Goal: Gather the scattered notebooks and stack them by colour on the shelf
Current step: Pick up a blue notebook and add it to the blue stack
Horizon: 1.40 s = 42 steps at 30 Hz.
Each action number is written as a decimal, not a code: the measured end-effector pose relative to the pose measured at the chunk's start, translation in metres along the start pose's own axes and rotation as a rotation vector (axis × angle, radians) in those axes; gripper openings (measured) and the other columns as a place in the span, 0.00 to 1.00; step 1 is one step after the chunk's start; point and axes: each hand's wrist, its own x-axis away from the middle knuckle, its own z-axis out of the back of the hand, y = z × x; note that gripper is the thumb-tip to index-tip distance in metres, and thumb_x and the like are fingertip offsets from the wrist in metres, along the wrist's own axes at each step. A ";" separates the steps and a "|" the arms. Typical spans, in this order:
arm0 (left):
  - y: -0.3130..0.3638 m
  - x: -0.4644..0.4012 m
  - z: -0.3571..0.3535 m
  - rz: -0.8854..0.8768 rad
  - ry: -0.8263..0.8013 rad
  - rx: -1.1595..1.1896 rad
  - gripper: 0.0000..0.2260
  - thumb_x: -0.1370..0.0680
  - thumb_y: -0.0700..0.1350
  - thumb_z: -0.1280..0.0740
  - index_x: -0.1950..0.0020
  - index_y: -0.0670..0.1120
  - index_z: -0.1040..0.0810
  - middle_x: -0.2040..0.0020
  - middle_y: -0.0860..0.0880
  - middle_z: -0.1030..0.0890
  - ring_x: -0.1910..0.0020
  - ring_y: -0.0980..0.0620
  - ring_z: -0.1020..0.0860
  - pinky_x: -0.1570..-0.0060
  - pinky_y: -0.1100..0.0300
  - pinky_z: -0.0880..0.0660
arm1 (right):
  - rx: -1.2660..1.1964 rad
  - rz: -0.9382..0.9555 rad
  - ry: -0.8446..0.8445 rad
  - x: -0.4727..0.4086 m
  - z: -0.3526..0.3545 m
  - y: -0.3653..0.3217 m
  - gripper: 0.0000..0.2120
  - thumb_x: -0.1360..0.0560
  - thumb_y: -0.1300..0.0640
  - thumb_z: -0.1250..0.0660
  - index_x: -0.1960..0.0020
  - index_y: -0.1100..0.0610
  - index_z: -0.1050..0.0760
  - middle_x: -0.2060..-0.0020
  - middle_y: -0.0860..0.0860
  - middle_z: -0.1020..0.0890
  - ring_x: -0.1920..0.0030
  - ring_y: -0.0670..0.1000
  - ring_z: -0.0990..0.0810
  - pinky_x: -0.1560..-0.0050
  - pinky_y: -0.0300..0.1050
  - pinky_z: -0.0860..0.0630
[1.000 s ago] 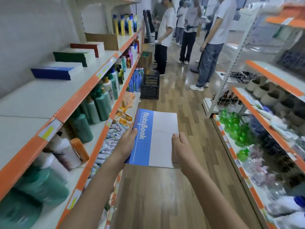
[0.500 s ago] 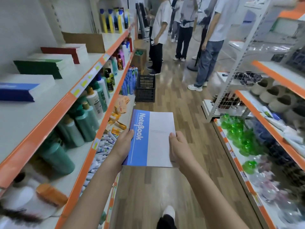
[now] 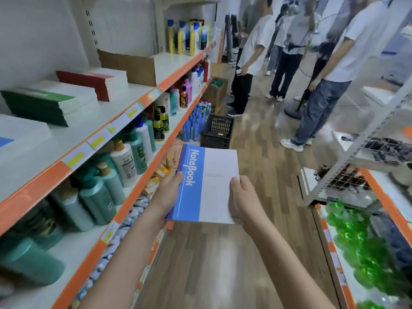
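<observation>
Three stacks: on the top shelf [image 3: 93,128] at the left lie a red stack [image 3: 93,82], a green stack [image 3: 44,103] and, nearest and cut off by the frame edge, a stack showing a blue corner [image 3: 5,141].
Shelf: long, white with an orange front rail; bare board lies between the stacks and the rail.
Blue notebook [image 3: 205,186]: held flat over the aisle floor, just beside the lower shelves, well apart from the blue-cornered stack.
Handling: probably light and thin, a soft cover that would bend if held by one corner; the two long edges look the best hold.
Left hand [image 3: 169,192]: fingers curled under the spine edge, gripping it.
Right hand [image 3: 243,199]: thumb on top of the white edge, fingers beneath, pinching it.
Next: likely lift it left onto the blue-cornered stack.
</observation>
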 end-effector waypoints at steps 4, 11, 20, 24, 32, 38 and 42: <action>0.008 -0.037 0.005 -0.008 0.078 0.005 0.10 0.17 0.48 0.45 0.49 0.49 0.24 0.59 0.50 0.15 0.66 0.53 0.17 0.72 0.63 0.25 | 0.008 0.016 -0.051 -0.050 -0.012 -0.006 0.10 0.18 0.53 0.48 0.50 0.57 0.31 0.57 0.47 0.25 0.56 0.47 0.26 0.61 0.40 0.32; 0.019 -0.099 0.039 -0.036 0.256 0.014 0.10 0.17 0.48 0.45 0.52 0.49 0.25 0.60 0.51 0.17 0.67 0.56 0.18 0.71 0.63 0.25 | 0.037 0.047 -0.205 -0.133 -0.061 -0.024 0.10 0.18 0.52 0.48 0.47 0.57 0.31 0.56 0.46 0.25 0.54 0.47 0.26 0.59 0.41 0.31; 0.053 -0.162 0.109 -0.115 0.520 0.039 0.10 0.18 0.51 0.43 0.42 0.53 0.24 0.47 0.51 0.17 0.53 0.52 0.17 0.59 0.58 0.22 | 0.043 0.181 -0.445 -0.220 -0.150 -0.076 0.14 0.18 0.53 0.48 0.37 0.56 0.31 0.37 0.53 0.26 0.36 0.53 0.29 0.36 0.47 0.32; 0.065 -0.165 0.131 -0.152 0.620 0.069 0.08 0.17 0.48 0.44 0.47 0.52 0.25 0.51 0.52 0.17 0.57 0.55 0.17 0.63 0.60 0.24 | 0.058 0.238 -0.508 -0.236 -0.182 -0.098 0.07 0.18 0.53 0.47 0.49 0.53 0.32 0.57 0.44 0.28 0.58 0.37 0.30 0.62 0.28 0.34; 0.069 -0.131 0.168 -0.162 0.907 0.180 0.08 0.17 0.49 0.44 0.48 0.53 0.25 0.60 0.58 0.15 0.63 0.58 0.17 0.72 0.65 0.24 | 0.054 0.308 -0.786 -0.223 -0.247 -0.125 0.08 0.19 0.55 0.46 0.54 0.56 0.33 0.62 0.47 0.28 0.61 0.45 0.29 0.64 0.35 0.33; 0.066 -0.087 0.175 -0.152 1.170 0.236 0.09 0.18 0.51 0.44 0.45 0.55 0.24 0.53 0.57 0.15 0.57 0.56 0.16 0.67 0.62 0.22 | 0.133 0.414 -1.034 -0.201 -0.287 -0.140 0.10 0.18 0.55 0.47 0.54 0.60 0.33 0.62 0.50 0.29 0.62 0.47 0.31 0.63 0.37 0.34; 0.066 -0.070 0.169 -0.146 1.317 0.238 0.08 0.18 0.53 0.44 0.48 0.57 0.25 0.60 0.62 0.16 0.61 0.61 0.17 0.71 0.67 0.24 | 0.122 0.380 -1.207 -0.189 -0.303 -0.146 0.11 0.18 0.54 0.47 0.48 0.60 0.30 0.58 0.49 0.25 0.58 0.49 0.27 0.61 0.41 0.33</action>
